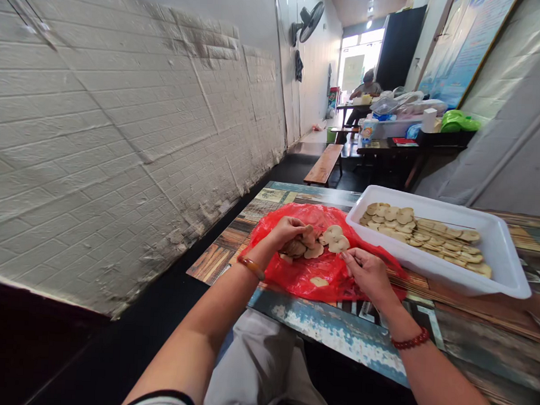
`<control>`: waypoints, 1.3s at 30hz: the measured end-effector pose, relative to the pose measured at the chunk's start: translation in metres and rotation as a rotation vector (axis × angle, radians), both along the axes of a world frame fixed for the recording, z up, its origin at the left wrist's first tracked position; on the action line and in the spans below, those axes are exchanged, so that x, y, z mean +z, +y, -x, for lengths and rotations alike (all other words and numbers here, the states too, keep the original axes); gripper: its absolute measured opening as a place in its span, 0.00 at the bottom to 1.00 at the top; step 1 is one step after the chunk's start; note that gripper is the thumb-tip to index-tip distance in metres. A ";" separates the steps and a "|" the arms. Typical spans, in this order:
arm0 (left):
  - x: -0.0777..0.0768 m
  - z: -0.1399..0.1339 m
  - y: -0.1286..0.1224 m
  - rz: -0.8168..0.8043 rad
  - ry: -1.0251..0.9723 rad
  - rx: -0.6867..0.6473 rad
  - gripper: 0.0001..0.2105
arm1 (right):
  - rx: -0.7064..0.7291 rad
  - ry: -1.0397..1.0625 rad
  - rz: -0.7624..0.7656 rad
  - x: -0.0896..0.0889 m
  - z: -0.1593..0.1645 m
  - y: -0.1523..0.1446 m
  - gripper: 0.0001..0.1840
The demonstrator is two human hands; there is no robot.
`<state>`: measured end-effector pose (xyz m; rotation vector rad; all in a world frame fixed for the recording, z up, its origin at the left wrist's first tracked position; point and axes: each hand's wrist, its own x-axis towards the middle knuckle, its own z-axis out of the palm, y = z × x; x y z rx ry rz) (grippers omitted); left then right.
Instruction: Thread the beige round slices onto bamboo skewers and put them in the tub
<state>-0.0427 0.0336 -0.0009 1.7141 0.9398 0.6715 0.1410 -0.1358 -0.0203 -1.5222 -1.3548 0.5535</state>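
Note:
My left hand is closed, its thumb and fingers pinching a thin tan flower-shaped slice over a small heap of the same slices. My right hand is closed at the lower edge of a few pale flower-shaped slices; they appear to sit on a thin skewer, which barely shows. Under both hands a red plastic bag lies spread on the table. One loose pale piece rests on the bag near its front edge.
To the right, a white plastic bin holds rows of skewered slices. Bare bamboo skewers lie along its near side on the patterned table. Beyond are a wooden bench, a cluttered table and a seated person. A brick-patterned wall runs along the left.

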 end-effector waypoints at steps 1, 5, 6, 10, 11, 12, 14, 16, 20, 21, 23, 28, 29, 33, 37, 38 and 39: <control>0.000 0.001 0.001 0.021 -0.027 0.001 0.14 | -0.001 0.014 0.003 0.000 0.000 0.000 0.18; 0.006 0.001 -0.004 0.060 -0.130 0.032 0.14 | -0.007 0.101 0.012 0.001 0.002 -0.001 0.19; 0.008 0.000 -0.007 0.070 -0.164 0.033 0.14 | -0.007 0.132 0.016 0.002 0.002 -0.001 0.19; 0.016 -0.007 -0.027 0.247 -0.401 -0.009 0.11 | -0.008 0.283 0.038 0.003 0.001 -0.003 0.19; 0.016 -0.009 -0.032 0.325 -0.469 -0.041 0.11 | -0.008 0.315 0.042 0.003 0.001 -0.003 0.19; 0.016 -0.011 -0.037 0.411 -0.521 -0.087 0.11 | -0.009 0.344 0.045 0.003 0.000 -0.003 0.20; 0.012 -0.015 -0.043 0.560 -0.591 -0.140 0.12 | -0.006 0.394 0.052 0.001 -0.001 -0.002 0.20; 0.007 -0.020 -0.045 0.624 -0.643 -0.150 0.12 | -0.002 0.432 0.060 0.001 -0.001 -0.001 0.21; 0.003 -0.027 -0.042 0.614 -0.683 -0.123 0.12 | -0.004 0.478 0.088 0.001 0.000 0.001 0.21; 0.004 -0.028 -0.042 0.623 -0.683 -0.119 0.12 | -0.006 0.496 0.099 0.001 0.000 0.001 0.21; 0.008 -0.029 -0.041 0.684 -0.678 -0.127 0.14 | -0.007 0.534 0.124 0.000 0.001 0.001 0.21; 0.013 -0.023 -0.040 0.857 -0.702 -0.165 0.18 | -0.017 0.599 0.171 0.001 0.004 0.001 0.21; 0.012 -0.021 -0.039 0.861 -0.716 -0.169 0.17 | -0.018 0.608 0.182 0.002 0.005 0.001 0.20; 0.004 -0.018 -0.038 0.856 -0.773 -0.180 0.08 | -0.017 0.637 0.210 0.006 0.010 -0.001 0.19; 0.002 -0.020 -0.041 0.827 -0.800 -0.161 0.05 | -0.018 0.640 0.239 0.004 0.010 -0.001 0.18; 0.003 -0.020 -0.042 0.820 -0.801 -0.153 0.05 | -0.025 0.639 0.238 0.003 0.010 -0.001 0.18; 0.003 -0.021 -0.042 0.818 -0.802 -0.147 0.06 | -0.033 0.640 0.238 0.002 0.009 -0.001 0.18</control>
